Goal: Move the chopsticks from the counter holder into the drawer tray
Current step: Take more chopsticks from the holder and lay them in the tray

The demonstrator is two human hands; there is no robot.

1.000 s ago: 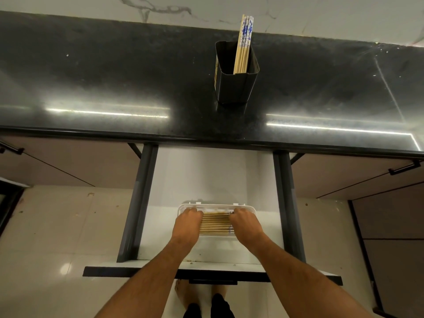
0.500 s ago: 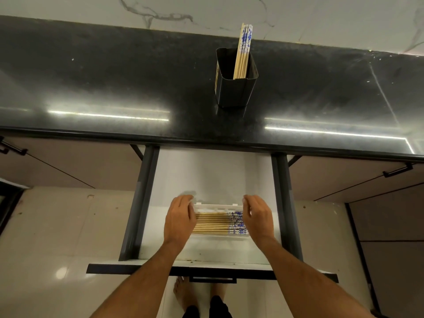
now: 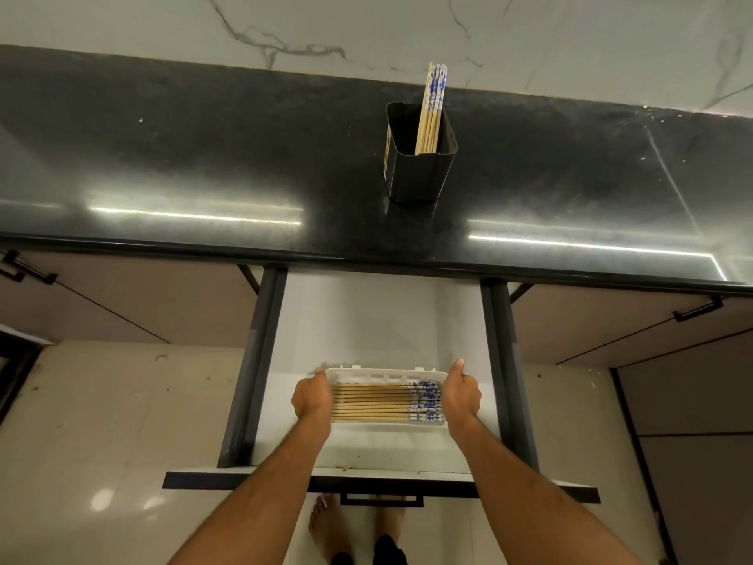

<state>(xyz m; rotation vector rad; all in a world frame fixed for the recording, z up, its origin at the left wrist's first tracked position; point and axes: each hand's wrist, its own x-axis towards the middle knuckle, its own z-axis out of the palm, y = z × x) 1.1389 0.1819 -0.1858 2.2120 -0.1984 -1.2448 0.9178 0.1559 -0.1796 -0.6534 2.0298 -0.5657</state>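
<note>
One black holder point(image 3: 419, 173) upright on dark tabletop point(image 3: 203, 157), near back wall. Small bundle of chopsticks point(image 3: 432, 112) leaning inside, blue-patterned ends up; roughly five or six, exact count unclear.

One drawer point(image 3: 383, 320) pulled fully out below tabletop edge, white floor, two dark side rails. One white tray point(image 3: 383, 375) lying flat toward drawer front. Inside tray: second batch of chopsticks point(image 3: 375, 403) laid side by side, left to right, about ten, blue-patterned ends all at right.

Two bare hands in view. Left hand point(image 3: 311, 397) cupped against left short end of tray, fingers curled round rim. Right hand point(image 3: 460, 395) cupped against right short end, thumb raised along far corner. Both gripping tray, neither touching chopsticks.

Two bare feet point(image 3: 326, 528) on tiled floor beneath drawer front. One handle point(image 3: 381, 499) on drawer face.
</note>
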